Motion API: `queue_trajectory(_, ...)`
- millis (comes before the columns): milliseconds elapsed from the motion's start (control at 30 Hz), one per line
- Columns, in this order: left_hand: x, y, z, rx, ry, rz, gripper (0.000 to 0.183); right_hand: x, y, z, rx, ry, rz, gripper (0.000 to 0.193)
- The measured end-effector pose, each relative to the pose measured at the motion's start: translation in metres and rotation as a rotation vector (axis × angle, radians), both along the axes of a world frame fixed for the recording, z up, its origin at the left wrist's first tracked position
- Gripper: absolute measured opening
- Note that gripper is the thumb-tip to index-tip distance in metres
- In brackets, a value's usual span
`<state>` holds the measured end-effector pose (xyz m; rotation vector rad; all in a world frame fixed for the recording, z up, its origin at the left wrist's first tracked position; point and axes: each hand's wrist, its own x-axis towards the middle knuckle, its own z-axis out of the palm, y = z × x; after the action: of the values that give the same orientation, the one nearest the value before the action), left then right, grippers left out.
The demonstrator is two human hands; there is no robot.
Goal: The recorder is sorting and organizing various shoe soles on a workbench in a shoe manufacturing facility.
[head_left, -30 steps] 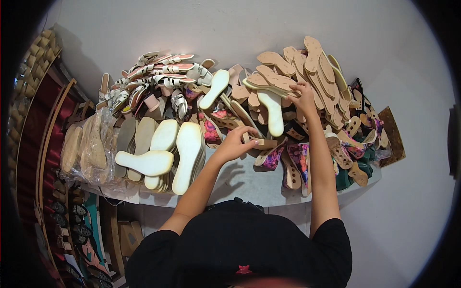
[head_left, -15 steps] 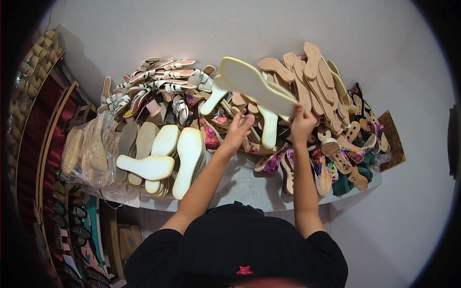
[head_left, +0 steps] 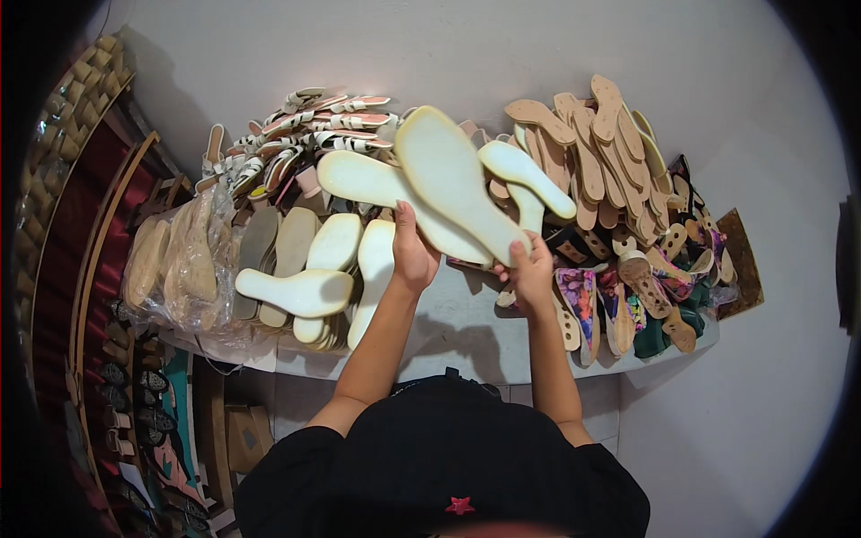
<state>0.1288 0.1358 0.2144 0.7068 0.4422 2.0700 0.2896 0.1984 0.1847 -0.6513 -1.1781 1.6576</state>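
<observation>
In front of me, two cream-white shoe insoles are fanned across each other: an upper insole (head_left: 444,161) and a lower insole (head_left: 366,182) partly beneath it. My right hand (head_left: 527,273) pinches their narrow ends together, the thumb on top. At the lower insole's near edge is my left hand (head_left: 415,254), thumb up against its face and the other fingers mostly hidden. Just right of them lies another white insole (head_left: 529,177), across one more that points toward me. On the left, a white insole (head_left: 296,293) rests crosswise over stacked insoles (head_left: 334,242).
White strappy sandals (head_left: 341,121) are heaped at the back left, beside plastic-wrapped soles (head_left: 184,264). Tan insoles (head_left: 605,134) pile up at the back right, above floral wedge shoes (head_left: 578,300). A brown board (head_left: 740,264) leans at the table's right end. Shelves of shoes (head_left: 117,394) stand at far left.
The held insoles have come lower and closer to me and are now fanned apart. My right hand has moved down and left; my left hand has come up against the lower insole.
</observation>
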Motion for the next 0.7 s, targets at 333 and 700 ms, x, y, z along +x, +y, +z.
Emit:
queue_trajectory(333, -0.075, -0.065, 0.007, -0.148, 0.096, -0.210, 0.052, 0.004, 0.060, 0.077, 0.406, 0.251, -0.218, 0.036)
queue_trajectory(700, -0.070, -0.097, 0.001, -0.221, 0.038, -0.453, 0.048, -0.170, -0.032, 0.116, 0.741, -0.250, 0.171, 0.041)
